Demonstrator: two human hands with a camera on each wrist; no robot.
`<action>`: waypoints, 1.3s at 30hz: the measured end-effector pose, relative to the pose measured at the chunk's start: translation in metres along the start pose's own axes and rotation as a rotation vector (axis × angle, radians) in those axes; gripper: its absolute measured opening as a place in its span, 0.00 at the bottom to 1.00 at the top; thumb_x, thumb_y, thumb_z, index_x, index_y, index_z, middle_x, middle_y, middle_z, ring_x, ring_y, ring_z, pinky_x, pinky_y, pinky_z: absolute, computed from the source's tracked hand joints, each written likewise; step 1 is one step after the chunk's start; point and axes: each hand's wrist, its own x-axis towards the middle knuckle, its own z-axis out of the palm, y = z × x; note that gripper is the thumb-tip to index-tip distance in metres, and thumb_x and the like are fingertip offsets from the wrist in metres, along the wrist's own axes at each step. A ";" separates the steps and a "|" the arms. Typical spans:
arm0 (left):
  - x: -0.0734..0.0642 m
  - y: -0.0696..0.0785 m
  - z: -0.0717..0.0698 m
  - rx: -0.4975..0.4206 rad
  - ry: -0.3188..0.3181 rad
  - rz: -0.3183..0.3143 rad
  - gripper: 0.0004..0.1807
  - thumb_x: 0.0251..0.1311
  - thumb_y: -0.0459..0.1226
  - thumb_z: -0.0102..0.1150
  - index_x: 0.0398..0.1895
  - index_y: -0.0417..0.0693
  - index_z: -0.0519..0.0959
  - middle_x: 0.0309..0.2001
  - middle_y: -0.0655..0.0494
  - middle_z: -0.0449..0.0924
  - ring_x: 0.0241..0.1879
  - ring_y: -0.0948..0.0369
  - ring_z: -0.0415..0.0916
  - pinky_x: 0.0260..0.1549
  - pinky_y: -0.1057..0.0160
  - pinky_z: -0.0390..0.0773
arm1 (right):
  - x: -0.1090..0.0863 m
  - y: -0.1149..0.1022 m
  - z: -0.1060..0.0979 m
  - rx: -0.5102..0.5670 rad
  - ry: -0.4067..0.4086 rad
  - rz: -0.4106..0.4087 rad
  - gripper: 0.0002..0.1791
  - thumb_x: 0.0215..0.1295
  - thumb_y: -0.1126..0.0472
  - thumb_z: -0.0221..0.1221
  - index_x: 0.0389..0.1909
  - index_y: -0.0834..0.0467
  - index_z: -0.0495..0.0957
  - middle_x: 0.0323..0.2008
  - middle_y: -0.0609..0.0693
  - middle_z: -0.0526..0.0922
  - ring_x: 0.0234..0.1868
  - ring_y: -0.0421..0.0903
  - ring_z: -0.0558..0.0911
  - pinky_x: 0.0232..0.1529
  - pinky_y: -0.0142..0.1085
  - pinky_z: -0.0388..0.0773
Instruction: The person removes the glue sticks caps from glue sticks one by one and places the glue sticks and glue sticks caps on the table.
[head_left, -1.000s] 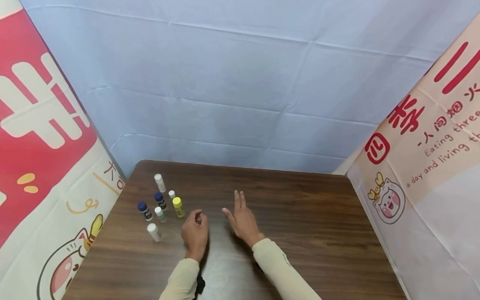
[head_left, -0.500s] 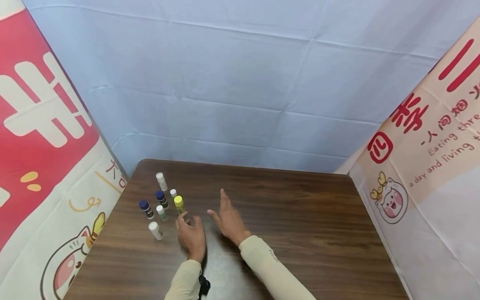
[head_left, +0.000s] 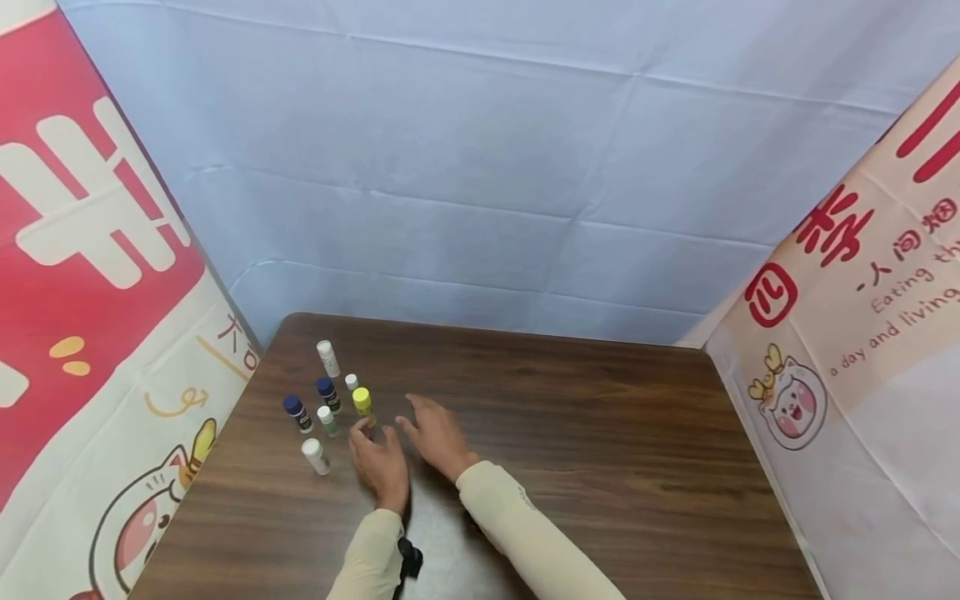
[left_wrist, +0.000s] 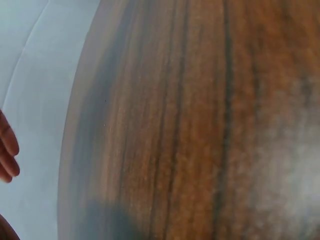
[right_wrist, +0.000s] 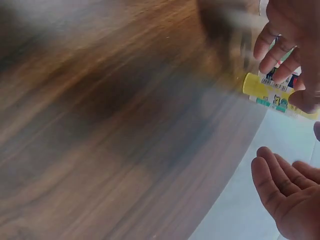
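Note:
In the head view my left hand [head_left: 381,465] is close in front of a yellow glue stick [head_left: 363,404], its fingers spread and slightly bent. Seen from the right wrist, that stick stands beyond the left fingers [right_wrist: 270,59], and the thumb overlaps its side. My right hand [head_left: 438,437] reaches in just right of the stick, fingers extended and pointing toward it. The right wrist view shows the right palm [right_wrist: 300,210] with nothing in it. Only parts of a hand's fingers [left_wrist: 7,150] appear at the left wrist view's edge.
Left of the yellow stick stand a white-capped green stick [head_left: 327,421], two navy-capped sticks [head_left: 297,413], and several white ones, including a front one [head_left: 316,457] and a back one [head_left: 327,358]. The brown wooden table [head_left: 600,467] meets a pale cloth backdrop [head_left: 487,208].
My right hand has moved left toward the yellow stick. The left hand has uncurled its fingers and shifted slightly forward and left to that stick. The sticks keep their arrangement.

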 end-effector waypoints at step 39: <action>0.036 -0.007 0.022 0.054 0.072 0.115 0.05 0.60 0.27 0.51 0.37 0.32 0.75 0.31 0.35 0.77 0.35 0.38 0.72 0.40 0.44 0.68 | 0.058 -0.052 0.030 -0.253 -0.010 -0.100 0.16 0.69 0.52 0.54 0.52 0.55 0.78 0.40 0.47 0.82 0.38 0.41 0.82 0.36 0.34 0.79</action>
